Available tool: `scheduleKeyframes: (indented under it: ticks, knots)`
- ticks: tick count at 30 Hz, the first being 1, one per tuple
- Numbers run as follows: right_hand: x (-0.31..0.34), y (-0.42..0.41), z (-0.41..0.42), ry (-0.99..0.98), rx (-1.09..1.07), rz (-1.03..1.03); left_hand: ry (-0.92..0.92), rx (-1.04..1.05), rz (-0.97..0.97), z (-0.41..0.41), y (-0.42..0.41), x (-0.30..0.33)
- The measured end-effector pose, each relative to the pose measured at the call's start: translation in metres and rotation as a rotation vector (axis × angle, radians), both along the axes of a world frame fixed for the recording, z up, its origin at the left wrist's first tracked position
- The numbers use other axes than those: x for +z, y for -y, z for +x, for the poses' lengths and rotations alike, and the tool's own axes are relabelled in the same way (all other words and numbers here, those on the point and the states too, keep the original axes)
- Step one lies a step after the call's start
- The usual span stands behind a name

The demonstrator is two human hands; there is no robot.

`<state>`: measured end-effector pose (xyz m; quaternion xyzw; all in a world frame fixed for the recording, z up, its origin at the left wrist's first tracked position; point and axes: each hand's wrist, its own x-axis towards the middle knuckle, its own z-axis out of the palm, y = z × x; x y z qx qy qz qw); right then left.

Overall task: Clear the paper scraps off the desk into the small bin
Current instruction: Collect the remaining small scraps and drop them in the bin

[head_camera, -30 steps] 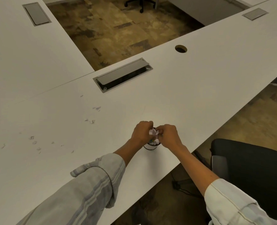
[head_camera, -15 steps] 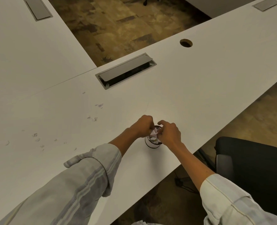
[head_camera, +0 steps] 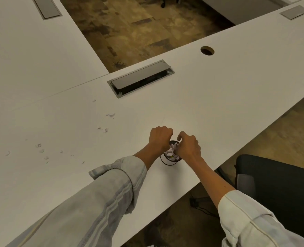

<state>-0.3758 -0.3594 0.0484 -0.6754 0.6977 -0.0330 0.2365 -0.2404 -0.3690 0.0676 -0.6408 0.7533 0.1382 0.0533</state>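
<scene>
A small round dark-rimmed bin stands on the white desk near its front edge. White crumpled paper scraps fill it and stick up above the rim. My left hand is a closed fist at the bin's left rim, and my right hand covers its right rim. The fingertips of both hands meet on the paper wad. More tiny scraps lie loose on the desk to the left, one group nearer and several farther left.
A metal cable hatch is set into the desk behind the bin, with a round cable hole to its right. A black office chair stands below the desk's front edge at the right. Another white desk adjoins at the left.
The paper wad held between both hands has gone down into the bin's mouth. My hands have sunk lower onto the rim.
</scene>
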Motion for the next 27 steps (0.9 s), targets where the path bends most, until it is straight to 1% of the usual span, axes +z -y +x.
scheduleKeyframes:
  ticks: [2,5,8,10,13,17,21,27]
  knots:
    - [0.009,0.005,-0.003,0.065,-0.012,0.071,-0.08,0.043,0.007,0.008,0.0,0.004]
    - [0.031,0.016,-0.007,0.152,-0.008,0.152,-0.297,0.21,0.02,0.033,0.003,0.017]
    - [0.057,0.029,-0.002,0.172,0.003,0.156,-0.466,0.364,-0.016,0.072,0.003,0.03]
    - [0.074,0.036,0.008,0.195,-0.014,0.138,-0.512,0.443,-0.049,0.105,-0.002,0.033]
    - [0.09,0.044,0.032,0.258,-0.015,0.112,-0.522,0.551,-0.08,0.163,-0.019,0.031]
    - [0.092,0.047,0.087,0.325,0.053,0.092,-0.462,0.711,-0.112,0.24,-0.061,0.019]
    - [0.07,0.044,0.15,0.356,0.139,0.152,-0.398,0.891,-0.078,0.304,-0.11,0.005]
    - [0.023,0.05,0.226,0.282,0.261,0.22,-0.338,1.072,-0.011,0.381,-0.174,-0.016]
